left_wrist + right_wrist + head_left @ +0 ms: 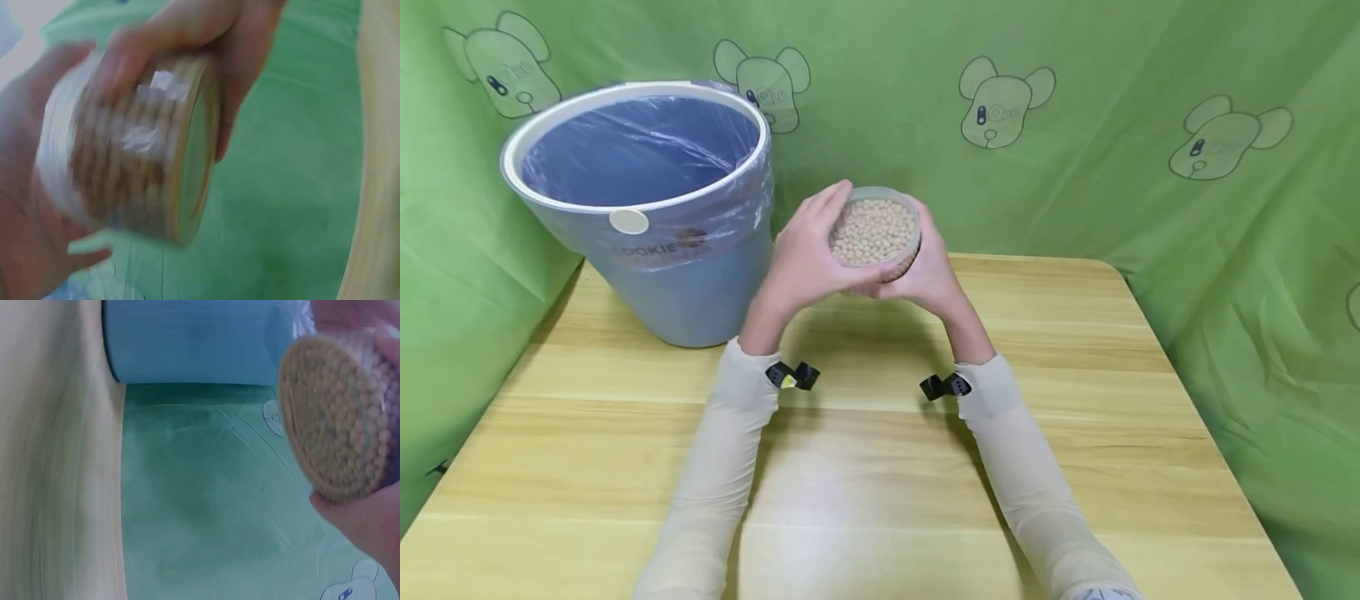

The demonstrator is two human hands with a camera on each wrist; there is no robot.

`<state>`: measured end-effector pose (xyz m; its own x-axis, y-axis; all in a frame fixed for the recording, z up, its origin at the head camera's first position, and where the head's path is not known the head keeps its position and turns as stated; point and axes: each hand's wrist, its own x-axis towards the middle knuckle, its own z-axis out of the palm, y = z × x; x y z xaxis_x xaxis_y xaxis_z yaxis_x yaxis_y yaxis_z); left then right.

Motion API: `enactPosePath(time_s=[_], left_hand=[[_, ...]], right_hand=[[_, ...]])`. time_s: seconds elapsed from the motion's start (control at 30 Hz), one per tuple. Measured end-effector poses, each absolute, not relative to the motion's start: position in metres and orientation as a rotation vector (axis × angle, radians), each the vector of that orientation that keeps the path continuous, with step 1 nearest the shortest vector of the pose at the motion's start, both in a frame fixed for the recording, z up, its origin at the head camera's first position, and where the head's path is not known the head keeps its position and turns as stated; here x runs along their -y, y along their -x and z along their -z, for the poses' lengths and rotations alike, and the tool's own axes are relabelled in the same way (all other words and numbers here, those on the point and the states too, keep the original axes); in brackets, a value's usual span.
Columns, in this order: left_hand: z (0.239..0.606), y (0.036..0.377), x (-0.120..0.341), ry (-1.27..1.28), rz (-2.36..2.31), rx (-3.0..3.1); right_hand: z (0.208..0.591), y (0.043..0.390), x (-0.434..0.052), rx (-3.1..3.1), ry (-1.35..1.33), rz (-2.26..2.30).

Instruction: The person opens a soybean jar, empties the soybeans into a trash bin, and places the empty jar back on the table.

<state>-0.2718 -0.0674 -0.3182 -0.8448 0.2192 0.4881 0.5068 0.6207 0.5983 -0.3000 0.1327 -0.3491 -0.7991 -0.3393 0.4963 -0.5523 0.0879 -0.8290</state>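
The table (880,500) ran bare from its near edge to the two sleeves (730,467), each bearing a black clip at the wrist. Above the table's middle, both hands held a round clear tub (875,233) filled with pale beans, lifted off the surface. The left hand (805,258) curled over the tub's left side and rim, its fingers wrapped round the wall; the right hand (928,271) cupped the right side and base from below, fingers likewise closed on it. In the left wrist view the tub (140,150) appeared blurred and tipped on its side, its flat base turned outward; in the right wrist view the bean-packed face (334,419) showed clearly against the green cloth (219,506). The step in hand was judged to be carrying the tub, tilted, toward the bin (640,208), which stood just to the left at the table's far-left corner, lined with a thin blue bag and open at the top. The next move probably called for a leftward lift clearing the bin's white rim before any further tilt, lest beans fall short. Open room lay right and near; the green backdrop (1075,125) closed the far side.
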Motion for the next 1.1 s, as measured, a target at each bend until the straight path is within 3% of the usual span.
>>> enactPosePath(time_s=[0.23,0.37,0.77,1.1], left_hand=[[0.322,0.280,0.098,1.033,1.649,2.241],[0.321,0.279,0.100,1.099,1.740,2.220],[0.320,0.275,0.086,0.826,1.528,2.282],[0.317,0.271,0.067,0.459,1.469,2.385]], right_hand=[[0.345,0.301,-0.139,2.205,-1.149,-1.880],[0.344,0.299,-0.136,2.193,-1.225,-1.911],[0.345,0.297,-0.135,2.199,-1.045,-1.889],[0.321,0.276,-0.128,2.240,-0.883,-1.832]])
